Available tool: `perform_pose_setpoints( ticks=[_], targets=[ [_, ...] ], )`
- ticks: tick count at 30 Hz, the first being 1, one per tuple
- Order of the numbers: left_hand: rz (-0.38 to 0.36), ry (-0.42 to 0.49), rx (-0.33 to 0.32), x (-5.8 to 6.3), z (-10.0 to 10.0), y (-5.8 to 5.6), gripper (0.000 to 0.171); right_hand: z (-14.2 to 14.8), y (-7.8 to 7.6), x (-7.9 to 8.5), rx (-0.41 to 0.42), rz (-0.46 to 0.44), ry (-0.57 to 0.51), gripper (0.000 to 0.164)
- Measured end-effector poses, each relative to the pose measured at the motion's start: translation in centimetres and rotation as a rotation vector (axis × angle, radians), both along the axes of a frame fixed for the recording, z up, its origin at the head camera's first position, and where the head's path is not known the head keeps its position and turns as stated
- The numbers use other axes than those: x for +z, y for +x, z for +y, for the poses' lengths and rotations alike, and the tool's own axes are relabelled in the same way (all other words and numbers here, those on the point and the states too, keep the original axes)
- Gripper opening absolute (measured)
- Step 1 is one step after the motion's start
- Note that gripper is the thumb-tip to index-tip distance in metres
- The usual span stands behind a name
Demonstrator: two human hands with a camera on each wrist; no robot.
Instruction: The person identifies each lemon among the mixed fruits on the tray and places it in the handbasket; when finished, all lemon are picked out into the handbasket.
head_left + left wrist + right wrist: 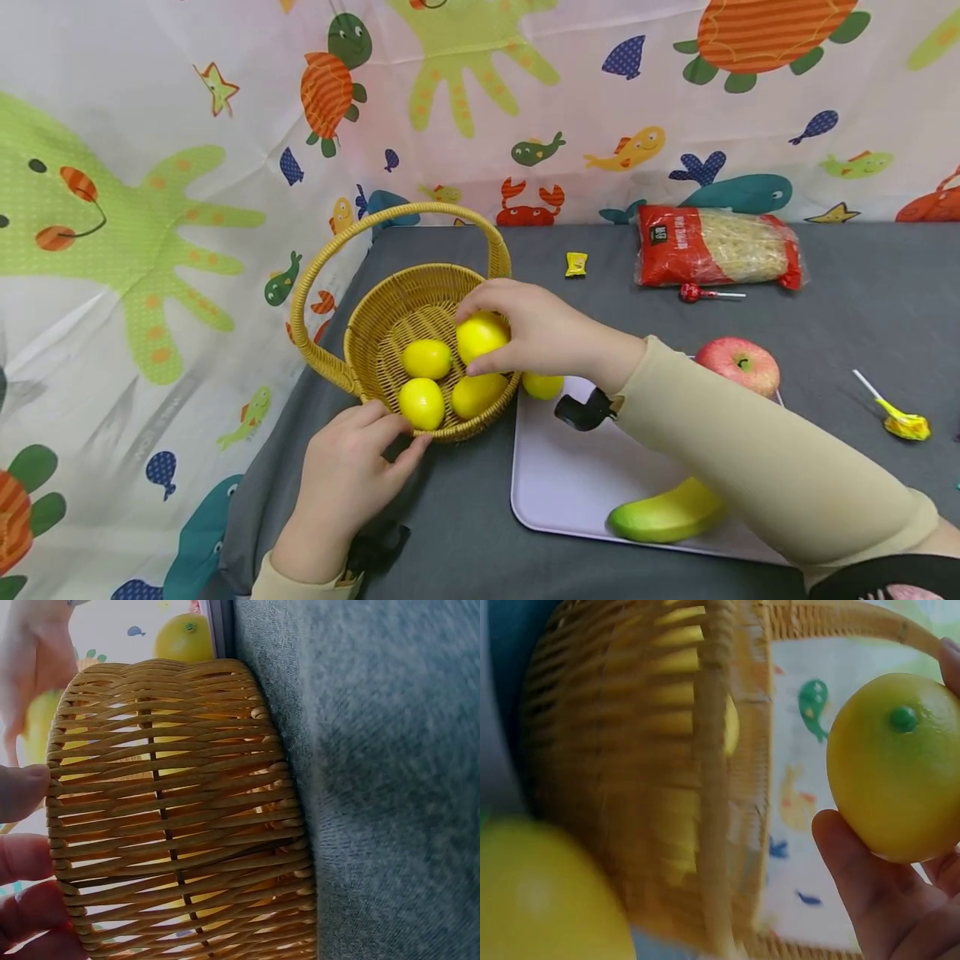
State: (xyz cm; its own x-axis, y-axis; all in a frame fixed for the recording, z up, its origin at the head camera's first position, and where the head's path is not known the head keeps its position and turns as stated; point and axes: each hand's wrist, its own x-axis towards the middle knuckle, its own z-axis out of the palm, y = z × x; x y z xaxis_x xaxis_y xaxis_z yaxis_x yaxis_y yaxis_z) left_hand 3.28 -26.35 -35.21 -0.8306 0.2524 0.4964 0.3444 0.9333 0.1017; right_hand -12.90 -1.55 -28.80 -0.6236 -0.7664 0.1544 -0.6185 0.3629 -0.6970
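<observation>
A yellow lemon (482,336) is held between the thumb and fingers of my right hand (547,332), over the right side of a wicker basket (408,287). The right wrist view shows this lemon (892,772) with its green stem tip, beside the basket wall. Three more lemons (427,360) lie inside the basket, whose tall handle arches above it. My left hand (348,471) pinches the near rim, its fingertips at the edge of the weave (180,810) in the left wrist view. Just outside the basket, another lemon (542,385) sits on a pale tray (570,492).
A green-yellow banana (667,510) and a red apple (738,365) are at the tray, partly behind my right sleeve. Farther back lie a noodle packet (720,247), a red lollipop (690,292) and a yellow candy (576,264). A yellow lollipop (906,423) lies far right.
</observation>
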Motion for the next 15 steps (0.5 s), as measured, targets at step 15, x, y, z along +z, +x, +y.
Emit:
perform_pose_setpoints(
  ticks=[15],
  targets=[
    [0.030,-0.011,-0.019,-0.3,-0.2,-0.1,0.018,-6.9,0.0,-3.7,0.042,0.066,0.161,0.055]
  ],
)
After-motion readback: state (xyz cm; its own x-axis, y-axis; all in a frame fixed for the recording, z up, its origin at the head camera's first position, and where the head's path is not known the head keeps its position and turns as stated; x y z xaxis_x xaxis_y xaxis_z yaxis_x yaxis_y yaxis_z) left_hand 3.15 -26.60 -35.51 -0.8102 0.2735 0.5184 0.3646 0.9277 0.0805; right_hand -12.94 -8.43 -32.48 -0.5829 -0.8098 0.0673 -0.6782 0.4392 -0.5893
